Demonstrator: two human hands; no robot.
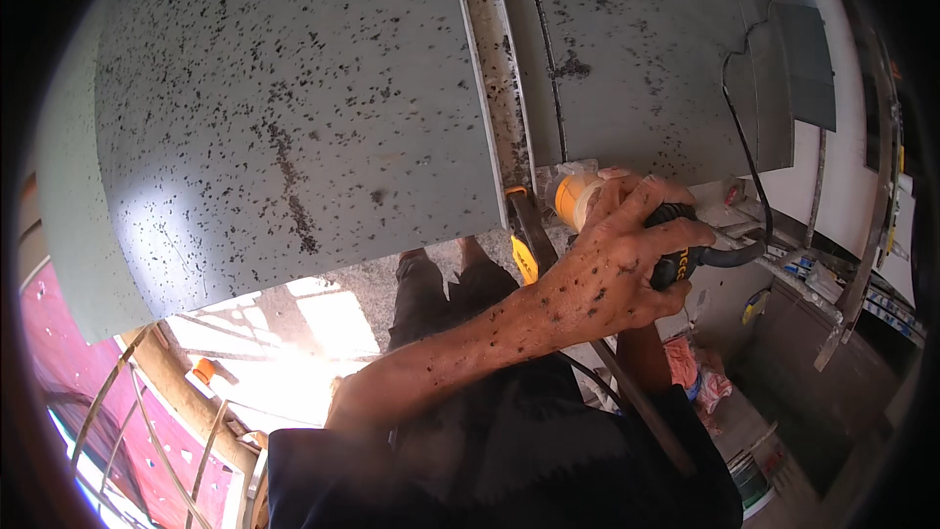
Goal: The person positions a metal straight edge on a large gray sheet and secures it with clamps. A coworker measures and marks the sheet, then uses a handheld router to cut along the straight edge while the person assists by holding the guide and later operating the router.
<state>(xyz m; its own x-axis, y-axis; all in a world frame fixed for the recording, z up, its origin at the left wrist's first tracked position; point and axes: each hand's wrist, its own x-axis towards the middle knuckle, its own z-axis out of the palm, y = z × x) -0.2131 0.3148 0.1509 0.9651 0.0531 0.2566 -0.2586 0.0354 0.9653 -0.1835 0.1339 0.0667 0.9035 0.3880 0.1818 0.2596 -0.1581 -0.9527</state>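
Observation:
My left hand (624,250) reaches across my body and grips a corded trim router (672,246) with a black and yellow body. The router's orange part and clear base (573,191) meet the near edge of a grey sheet panel (367,88), beside a channel-shaped straightedge (499,66). A black and yellow bar clamp (525,235) sits at the straightedge's near end, its bar running down past my torso. Of my right arm, a forearm (646,356) shows below the router; the right hand is hidden behind my left. Dark chips cover the panel and dot my left forearm.
A dark groove (547,59) runs beside the straightedge. The router's black cord (742,117) crosses the panel's right part. Metal frame pieces (793,264) stand at the right, above pink cloth or plastic (690,367). Pink sheeting (95,367) and bent rods lie at lower left.

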